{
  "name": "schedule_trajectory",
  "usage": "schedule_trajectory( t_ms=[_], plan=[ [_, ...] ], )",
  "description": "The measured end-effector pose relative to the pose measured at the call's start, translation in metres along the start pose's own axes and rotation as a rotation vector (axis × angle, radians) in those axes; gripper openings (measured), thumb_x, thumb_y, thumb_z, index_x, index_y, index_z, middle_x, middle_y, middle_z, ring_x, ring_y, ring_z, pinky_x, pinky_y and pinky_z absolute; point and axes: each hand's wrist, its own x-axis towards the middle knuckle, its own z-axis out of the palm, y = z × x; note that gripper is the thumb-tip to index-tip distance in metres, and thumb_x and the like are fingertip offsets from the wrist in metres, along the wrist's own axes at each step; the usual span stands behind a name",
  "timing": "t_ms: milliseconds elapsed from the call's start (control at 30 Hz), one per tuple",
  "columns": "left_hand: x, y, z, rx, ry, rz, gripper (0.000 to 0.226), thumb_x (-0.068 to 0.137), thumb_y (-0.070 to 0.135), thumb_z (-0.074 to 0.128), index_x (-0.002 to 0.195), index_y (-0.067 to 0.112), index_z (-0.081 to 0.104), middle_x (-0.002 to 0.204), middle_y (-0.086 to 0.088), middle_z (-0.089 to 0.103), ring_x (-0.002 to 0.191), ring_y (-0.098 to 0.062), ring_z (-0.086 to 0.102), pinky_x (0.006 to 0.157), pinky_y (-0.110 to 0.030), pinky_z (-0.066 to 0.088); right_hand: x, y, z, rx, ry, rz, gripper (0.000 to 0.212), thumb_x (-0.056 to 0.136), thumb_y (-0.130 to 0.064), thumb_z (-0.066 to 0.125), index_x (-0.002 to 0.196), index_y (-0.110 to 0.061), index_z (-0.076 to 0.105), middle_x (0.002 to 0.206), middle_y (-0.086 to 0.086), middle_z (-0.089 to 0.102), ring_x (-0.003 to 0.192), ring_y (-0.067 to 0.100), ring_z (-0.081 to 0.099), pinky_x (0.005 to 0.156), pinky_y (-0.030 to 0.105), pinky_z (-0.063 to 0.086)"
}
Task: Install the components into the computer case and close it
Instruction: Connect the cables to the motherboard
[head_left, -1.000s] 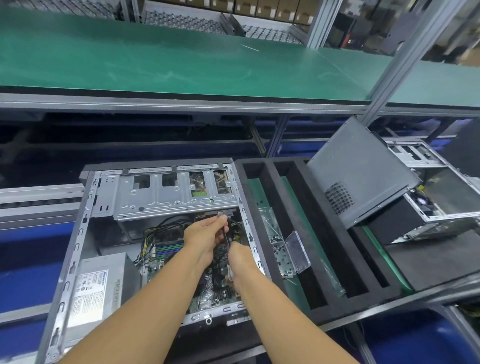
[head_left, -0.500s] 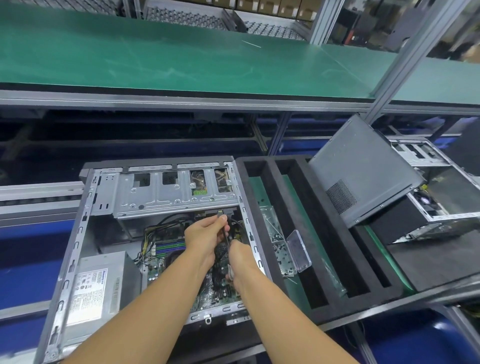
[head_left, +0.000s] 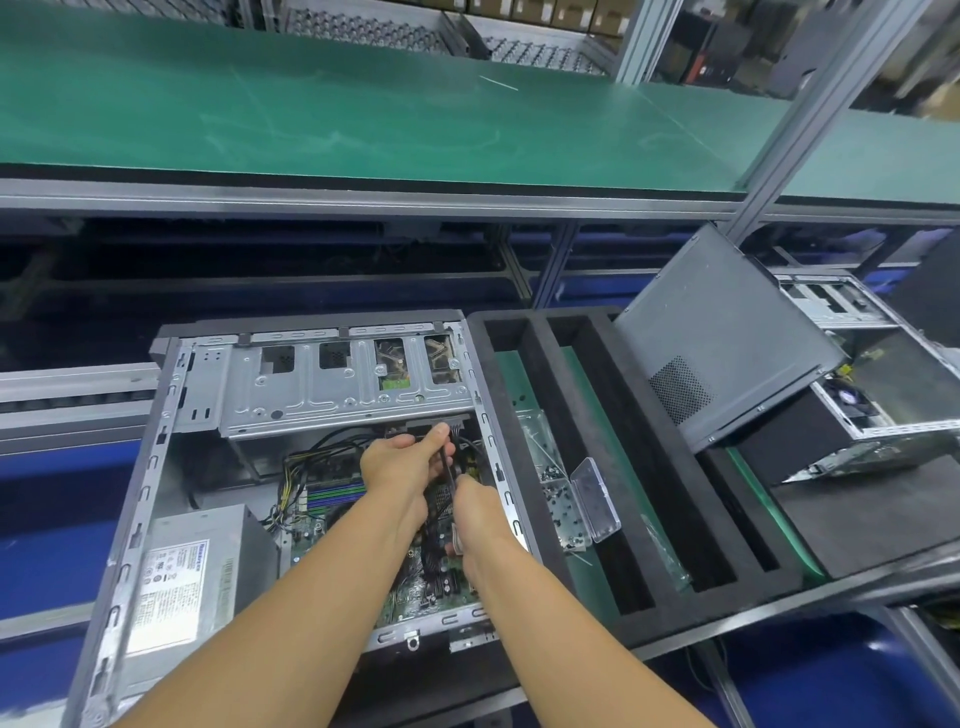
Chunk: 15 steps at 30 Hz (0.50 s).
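Observation:
An open computer case (head_left: 171, 395) lies on its side in front of me, with a silver drive cage (head_left: 322, 389) at its far end, a grey power supply (head_left: 192, 566) near left and the motherboard (head_left: 415, 587) on its floor. My left hand (head_left: 400, 462) is inside the case just under the drive cage and pinches a black cable (head_left: 448, 467) near its connector. Just nearer to me, my right hand (head_left: 475, 509) grips the same cable lower down. What its fingers hold beyond that is hidden.
A black foam tray (head_left: 597, 467) with long slots sits right of the case and holds a clear plastic screw box (head_left: 576, 499) with its lid open. The grey side panel (head_left: 722, 332) leans on a second case (head_left: 883, 405) at far right. A green bench runs behind.
Both hands stay in almost the same place on the cable inside the case. Only the view has shifted slightly.

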Motion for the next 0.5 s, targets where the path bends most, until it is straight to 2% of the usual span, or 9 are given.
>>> schedule_trajectory(
  t_ms=[67,167,233,300,400,500],
  plan=[
    [0.001,0.001,0.001,0.003,0.01,0.011,0.045,0.075,-0.001,0.082,0.089,0.012,0.042,0.077,-0.018,0.067,0.056,-0.019,0.069,0.052,-0.028,0.055,0.0,0.0,0.0,-0.002,-0.001,-0.011,0.034,0.107,-0.022,0.03,0.119,-0.009,0.059,0.067,0.0,0.039,0.054,0.015,0.033,0.05,0.025,0.035],
    [0.0,0.0,0.001,0.011,0.006,0.027,0.047,0.075,0.0,0.082,0.088,0.015,0.04,0.078,-0.017,0.068,0.055,-0.018,0.069,0.05,-0.025,0.055,-0.001,-0.001,0.001,-0.015,0.025,-0.029,0.027,0.107,-0.017,0.029,0.115,-0.012,0.054,0.071,0.002,0.045,0.057,0.015,0.038,0.048,0.024,0.034],
    [0.0,0.001,-0.004,0.04,-0.028,0.038,0.043,0.077,0.005,0.082,0.09,0.012,0.041,0.081,-0.017,0.07,0.06,-0.019,0.072,0.053,-0.025,0.057,-0.001,0.0,0.0,-0.027,0.024,-0.043,0.029,0.107,-0.014,0.027,0.125,-0.013,0.049,0.077,0.004,0.05,0.058,0.015,0.041,0.047,0.024,0.035],
    [0.002,0.005,-0.014,0.111,-0.108,0.029,0.039,0.082,0.016,0.08,0.095,0.008,0.044,0.083,-0.017,0.072,0.07,-0.023,0.074,0.062,-0.03,0.06,-0.002,0.0,-0.001,-0.034,0.008,-0.016,0.032,0.107,-0.013,0.027,0.132,-0.014,0.046,0.085,0.007,0.053,0.063,0.018,0.046,0.05,0.027,0.043],
    [0.011,0.017,-0.037,0.411,-0.208,0.065,0.033,0.089,0.029,0.072,0.098,0.002,0.055,0.081,-0.015,0.075,0.071,-0.023,0.074,0.063,-0.032,0.061,-0.006,0.002,-0.003,0.026,-0.045,0.118,0.031,0.104,-0.007,0.034,0.126,-0.005,0.055,0.086,0.013,0.054,0.066,0.023,0.053,0.049,0.031,0.055],
    [0.017,0.025,-0.055,0.763,-0.252,0.237,0.018,0.091,0.023,0.069,0.087,0.008,0.061,0.081,-0.012,0.075,0.063,-0.017,0.07,0.059,-0.034,0.059,-0.013,0.004,-0.004,0.087,-0.085,0.144,0.024,0.106,-0.007,0.036,0.119,-0.002,0.055,0.083,0.017,0.055,0.063,0.023,0.057,0.047,0.034,0.059]
  ],
)
